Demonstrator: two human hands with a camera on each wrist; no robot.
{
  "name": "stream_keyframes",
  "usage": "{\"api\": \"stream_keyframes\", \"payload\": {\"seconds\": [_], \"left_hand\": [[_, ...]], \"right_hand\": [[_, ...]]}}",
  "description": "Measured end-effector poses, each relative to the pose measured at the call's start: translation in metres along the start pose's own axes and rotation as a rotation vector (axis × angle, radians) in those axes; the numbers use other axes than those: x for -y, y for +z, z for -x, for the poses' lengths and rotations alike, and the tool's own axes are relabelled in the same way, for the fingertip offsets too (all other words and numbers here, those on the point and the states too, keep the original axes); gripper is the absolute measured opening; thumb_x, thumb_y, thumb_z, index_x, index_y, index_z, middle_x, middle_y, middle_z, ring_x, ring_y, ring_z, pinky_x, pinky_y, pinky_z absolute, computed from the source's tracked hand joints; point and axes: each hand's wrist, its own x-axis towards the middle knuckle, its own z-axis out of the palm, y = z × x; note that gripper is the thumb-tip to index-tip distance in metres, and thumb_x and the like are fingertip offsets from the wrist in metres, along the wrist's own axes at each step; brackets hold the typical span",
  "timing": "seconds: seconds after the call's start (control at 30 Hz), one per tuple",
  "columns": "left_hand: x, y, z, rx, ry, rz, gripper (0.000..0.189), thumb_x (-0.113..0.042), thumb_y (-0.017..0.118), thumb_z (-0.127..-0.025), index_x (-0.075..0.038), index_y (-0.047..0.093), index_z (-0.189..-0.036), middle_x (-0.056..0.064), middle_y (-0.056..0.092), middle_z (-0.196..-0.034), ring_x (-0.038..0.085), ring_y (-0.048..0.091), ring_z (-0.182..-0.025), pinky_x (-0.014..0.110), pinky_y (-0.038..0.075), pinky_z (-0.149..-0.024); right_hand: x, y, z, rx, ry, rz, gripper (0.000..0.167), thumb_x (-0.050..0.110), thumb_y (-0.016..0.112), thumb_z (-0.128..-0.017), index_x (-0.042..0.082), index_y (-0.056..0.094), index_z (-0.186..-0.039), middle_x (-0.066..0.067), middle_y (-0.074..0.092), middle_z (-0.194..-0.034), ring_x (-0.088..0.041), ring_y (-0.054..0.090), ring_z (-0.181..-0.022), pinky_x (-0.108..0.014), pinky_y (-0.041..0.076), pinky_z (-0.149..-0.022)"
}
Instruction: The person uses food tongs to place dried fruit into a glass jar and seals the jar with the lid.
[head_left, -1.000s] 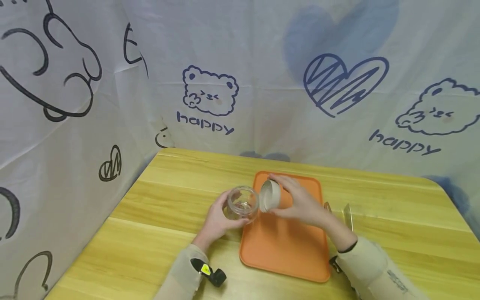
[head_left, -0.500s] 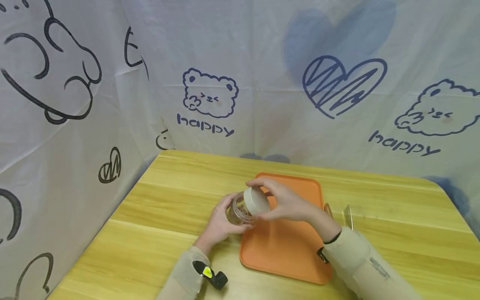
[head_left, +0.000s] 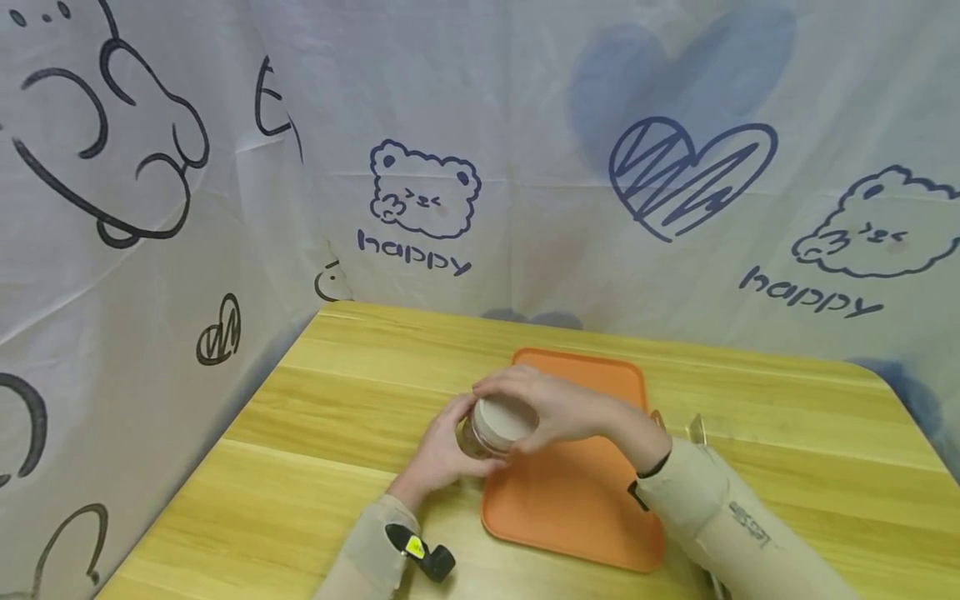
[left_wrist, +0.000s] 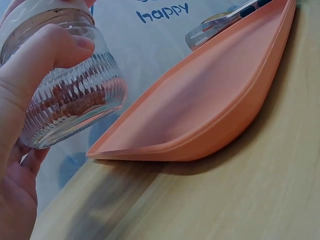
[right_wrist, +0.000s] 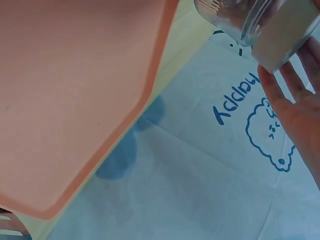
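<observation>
My left hand point(head_left: 438, 454) grips a clear ribbed glass jar point(left_wrist: 75, 95) around its side, the thumb lying near the neck in the left wrist view. On the jar's mouth sits a pale, off-white lid point(head_left: 506, 419). Fingers and thumb of my right hand point(head_left: 551, 408) hold that lid by its edge. From the right wrist side, the lid point(right_wrist: 285, 35) shows as a smooth round cap on the glass, with fingertips on its rim. The jar is held up over the left edge of an orange tray point(head_left: 570, 508).
The tray lies on a wood-grain table point(head_left: 322, 400). Beyond its right edge are a clear upright piece point(head_left: 697, 429) and a small brown item point(head_left: 657, 419), partly hidden by the right arm. A printed white cloth point(head_left: 547, 250) hangs behind the table.
My right hand has moved left with the lid, turning it from facing sideways to lying over the jar's mouth. The left hand has kept its grip on the jar.
</observation>
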Motion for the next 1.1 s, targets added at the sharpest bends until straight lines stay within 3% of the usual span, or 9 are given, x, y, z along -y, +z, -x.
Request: {"api": "stream_keyframes", "payload": {"seconds": [0.17,0.3,0.5,0.8,0.87,0.97,1.1], "left_hand": [[0.001,0.001,0.001,0.016,0.022,-0.001,0.086,-0.005,0.089,-0.059,-0.002,0.049,-0.135,0.013,0.055,-0.126,0.026,0.051,-0.116,0.049,0.036,-0.105],[0.004,0.001,0.000,0.020,0.036,0.033,0.086,-0.003,0.088,-0.060,0.000,0.048,-0.136,0.014,0.055,-0.126,0.024,0.051,-0.115,0.050,0.039,-0.103],[0.006,0.004,-0.001,-0.002,0.020,0.064,0.086,-0.001,0.087,-0.061,-0.002,0.047,-0.137,0.011,0.056,-0.126,0.020,0.051,-0.114,0.041,0.040,-0.102],[0.000,0.009,-0.001,-0.091,-0.030,0.101,0.082,-0.001,0.086,-0.064,-0.003,0.048,-0.136,0.011,0.054,-0.128,0.025,0.049,-0.118,0.046,0.032,-0.107],[0.001,0.010,-0.001,-0.099,-0.036,0.114,0.082,-0.002,0.086,-0.064,-0.003,0.047,-0.136,0.011,0.053,-0.129,0.025,0.048,-0.119,0.046,0.030,-0.108],[0.004,0.009,-0.002,-0.081,-0.017,0.156,0.082,0.000,0.086,-0.065,-0.002,0.046,-0.136,0.011,0.052,-0.130,0.024,0.047,-0.120,0.045,0.029,-0.109],[0.024,0.007,-0.005,0.011,0.049,0.279,0.085,0.010,0.082,-0.064,0.000,0.043,-0.138,0.013,0.051,-0.132,0.024,0.046,-0.122,0.043,0.030,-0.109]], "right_hand": [[0.001,-0.001,0.000,0.047,0.020,-0.010,0.076,0.019,0.078,-0.071,0.007,0.047,-0.139,-0.003,0.046,-0.141,-0.019,0.040,-0.126,-0.037,0.042,-0.100],[0.002,0.000,0.001,0.024,0.015,0.018,0.074,0.021,0.078,-0.073,0.005,0.047,-0.138,-0.005,0.048,-0.139,-0.021,0.042,-0.125,-0.037,0.043,-0.098],[0.004,0.005,0.003,-0.061,0.052,0.049,0.071,0.028,0.079,-0.076,0.006,0.049,-0.137,-0.006,0.049,-0.139,-0.022,0.043,-0.123,-0.037,0.045,-0.095],[0.014,0.023,0.004,-0.268,0.254,0.074,0.075,0.044,0.076,-0.079,0.006,0.049,-0.138,-0.009,0.052,-0.135,-0.027,0.046,-0.121,-0.042,0.049,-0.091],[0.014,0.026,0.005,-0.290,0.279,0.047,0.080,0.047,0.074,-0.080,0.007,0.044,-0.142,-0.011,0.049,-0.138,-0.029,0.045,-0.123,-0.045,0.047,-0.093],[0.009,0.026,0.010,-0.291,0.284,-0.089,0.086,0.041,0.077,-0.078,0.010,0.035,-0.147,-0.011,0.041,-0.145,-0.032,0.039,-0.128,-0.051,0.042,-0.098],[0.000,0.021,0.020,-0.245,0.232,-0.288,0.092,0.026,0.083,-0.076,0.013,0.030,-0.149,-0.006,0.033,-0.150,-0.030,0.035,-0.132,-0.054,0.035,-0.104]]}}
